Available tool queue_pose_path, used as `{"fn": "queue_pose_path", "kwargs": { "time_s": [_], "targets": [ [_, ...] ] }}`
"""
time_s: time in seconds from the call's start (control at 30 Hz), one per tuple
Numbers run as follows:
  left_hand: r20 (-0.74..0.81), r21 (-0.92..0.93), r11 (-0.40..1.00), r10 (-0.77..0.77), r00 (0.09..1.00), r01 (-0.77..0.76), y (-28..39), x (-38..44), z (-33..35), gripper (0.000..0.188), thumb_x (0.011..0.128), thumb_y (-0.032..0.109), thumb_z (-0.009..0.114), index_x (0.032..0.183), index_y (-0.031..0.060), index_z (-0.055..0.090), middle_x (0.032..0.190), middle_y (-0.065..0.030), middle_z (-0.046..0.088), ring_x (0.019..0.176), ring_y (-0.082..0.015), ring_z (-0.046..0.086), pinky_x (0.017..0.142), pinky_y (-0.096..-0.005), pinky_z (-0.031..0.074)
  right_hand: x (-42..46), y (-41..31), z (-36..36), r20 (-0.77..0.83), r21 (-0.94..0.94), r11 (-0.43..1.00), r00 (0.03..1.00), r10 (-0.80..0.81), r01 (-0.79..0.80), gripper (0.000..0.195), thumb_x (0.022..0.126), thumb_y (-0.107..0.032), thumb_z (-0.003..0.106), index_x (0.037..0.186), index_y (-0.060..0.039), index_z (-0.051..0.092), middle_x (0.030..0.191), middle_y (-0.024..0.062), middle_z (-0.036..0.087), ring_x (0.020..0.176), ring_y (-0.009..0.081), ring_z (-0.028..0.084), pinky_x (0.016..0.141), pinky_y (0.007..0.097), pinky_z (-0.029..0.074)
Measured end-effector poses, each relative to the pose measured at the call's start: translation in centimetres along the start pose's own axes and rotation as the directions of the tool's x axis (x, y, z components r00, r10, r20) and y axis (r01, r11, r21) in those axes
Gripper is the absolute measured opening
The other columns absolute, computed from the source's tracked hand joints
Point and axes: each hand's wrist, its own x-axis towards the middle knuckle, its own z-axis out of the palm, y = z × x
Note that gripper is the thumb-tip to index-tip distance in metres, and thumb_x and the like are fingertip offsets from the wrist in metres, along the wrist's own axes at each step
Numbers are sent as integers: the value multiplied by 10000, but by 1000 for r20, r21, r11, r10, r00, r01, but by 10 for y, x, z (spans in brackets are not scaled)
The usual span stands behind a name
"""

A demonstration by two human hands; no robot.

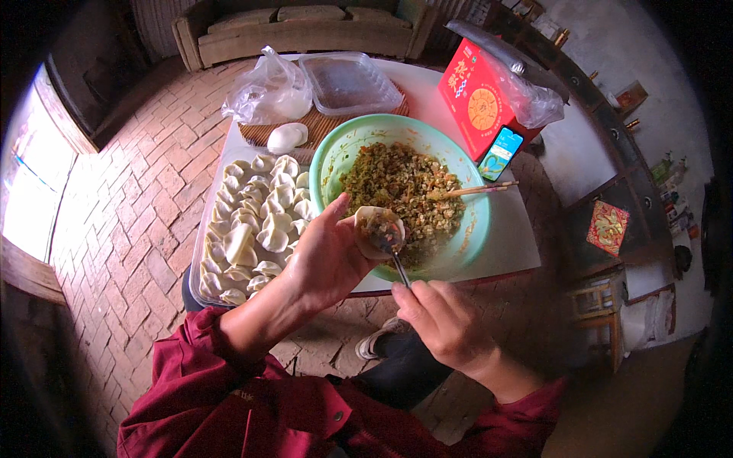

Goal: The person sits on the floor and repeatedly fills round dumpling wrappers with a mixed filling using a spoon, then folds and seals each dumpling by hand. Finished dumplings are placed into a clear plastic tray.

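My left hand (323, 263) holds a round dumpling wrapper (363, 233) on its fingers, over the near rim of a pale green plastic bowl (480, 229). In my right hand (444, 320) is the handle of a metal spoon (400, 268). The spoon's bowl lies in the wrapper, with some filling (381, 222) there. Chopped vegetable filling (406, 177) covers much of the green bowl's inside, and a pair of chopsticks (487, 189) leans out over its right side. Left of the bowl, a clear plastic tray (197, 280) carries rows of folded dumplings (275, 220).
Loose wrappers (286, 137) lie on a woven mat (252, 133), near a plastic bag (272, 86) and a clear container (349, 83). A phone (501, 153) leans against a red box (475, 91). A sofa (303, 31) stands beyond the table on the brick floor (131, 189).
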Motion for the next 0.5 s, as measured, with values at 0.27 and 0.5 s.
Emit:
{"fn": "queue_pose_path", "kwargs": {
  "time_s": [0.27, 0.5],
  "targets": [
    [138, -69, 997, 36, 990, -26, -3, 6, -25, 578, 1030, 467, 345, 1298, -12, 527, 1259, -179, 612, 1182, -299, 579, 1105, -434, 387, -15, -2, -4, -52, 152, 982, 991, 121, -112, 439, 843, -132, 717, 1248, 2, 614, 1042, 107, 600, 951, 242, 590, 856, 353, 522],
    [1, -96, 995, 40, 999, -40, -1, 0, -11, 545, 1023, 440, 363, 1267, 5, 584, 1244, -169, 632, 1162, -304, 599, 1077, -439, 413, 8, 16, -16, -160, 488, 829, 905, 393, -274, 310, 909, -47, 627, 1217, -8, 628, 984, 139, 629, 843, 283, 609, 780, 379, 503]
  ]
}}
